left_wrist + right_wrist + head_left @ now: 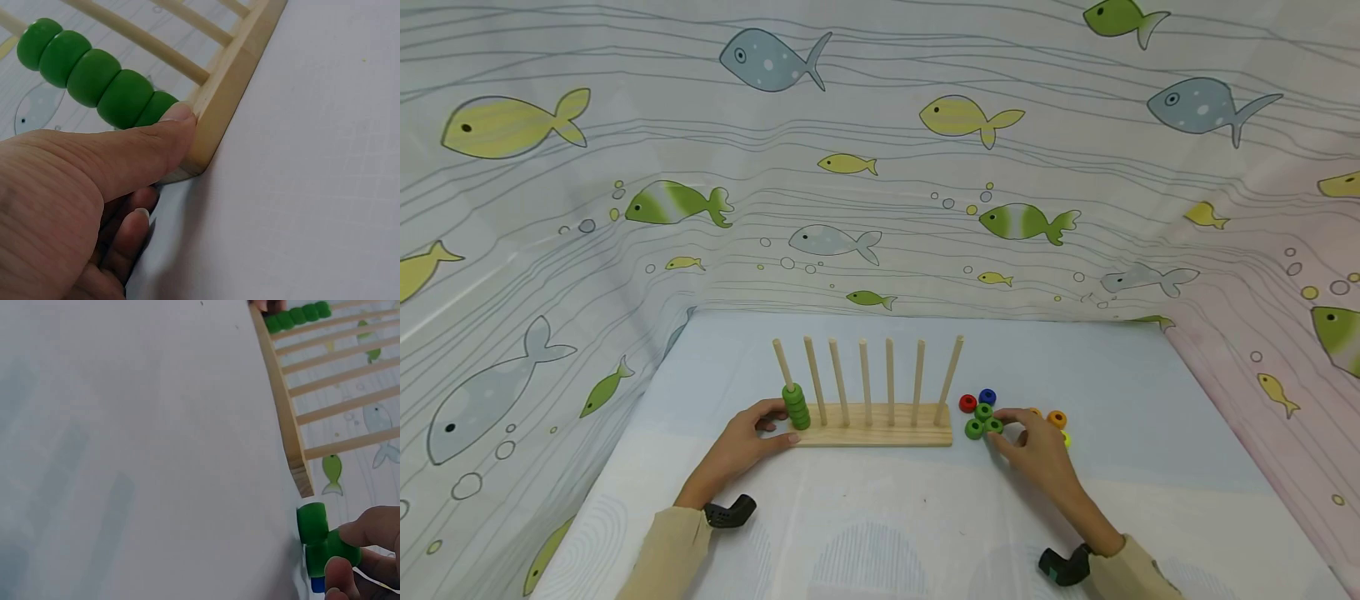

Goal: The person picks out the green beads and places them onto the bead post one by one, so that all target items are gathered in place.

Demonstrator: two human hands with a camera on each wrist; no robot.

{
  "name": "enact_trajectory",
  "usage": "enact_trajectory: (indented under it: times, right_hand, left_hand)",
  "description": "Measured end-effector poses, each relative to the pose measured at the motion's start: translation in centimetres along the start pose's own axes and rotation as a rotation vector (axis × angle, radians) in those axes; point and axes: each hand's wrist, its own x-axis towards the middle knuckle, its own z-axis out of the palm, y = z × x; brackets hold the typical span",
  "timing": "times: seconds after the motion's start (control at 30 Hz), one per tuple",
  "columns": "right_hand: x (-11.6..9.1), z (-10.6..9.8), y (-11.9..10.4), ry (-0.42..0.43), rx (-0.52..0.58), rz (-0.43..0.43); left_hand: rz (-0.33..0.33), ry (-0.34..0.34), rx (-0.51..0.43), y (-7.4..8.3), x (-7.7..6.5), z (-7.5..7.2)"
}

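A wooden peg stand [880, 437] has several upright pegs on a flat base. Several green beads [796, 408] are stacked on its leftmost peg. My left hand [747, 435] grips that end of the base, its thumb [153, 147] on top beside the lowest bead. Off the stand's right end, my right hand [1039, 450] pinches a green bead [344, 549] between thumb and fingers. Two more green beads, one nearer the front [973, 429] and one behind [983, 411], lie against it.
Behind the green beads lie a red bead [967, 403] and a blue bead [987, 397]. An orange bead [1057, 418] and a partly hidden yellow bead [1067, 438] are beyond my right hand. Fish-patterned sheeting [895, 192] walls in the table on the sides and back.
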Motion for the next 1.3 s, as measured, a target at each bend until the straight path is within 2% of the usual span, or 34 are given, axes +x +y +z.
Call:
enact_trajectory:
  times: [0.4, 0.63, 0.87, 1.3]
  right_hand:
    - [-0.5, 0.3, -0.5, -0.009, 0.038, -0.027]
    - [-0.8, 0.5, -0.8, -0.003, 0.069, -0.078]
    - [-0.9, 1.0, -1.2, -0.031, 0.069, -0.065]
    - [-1.0, 1.9, -2.1, -0.047, 0.117, -0.14]
  left_hand:
    - [-0.004, 0.0, 0.006, -0.1, 0.0, 0.1]
    - [0.012, 0.002, 0.003, -0.2, 0.1, 0.0]
    - [0.007, 0.0, 0.008, -0.1, 0.1, 0.0]
    - [-0.003, 0.006, 0.005, 0.0, -0.1, 0.1]
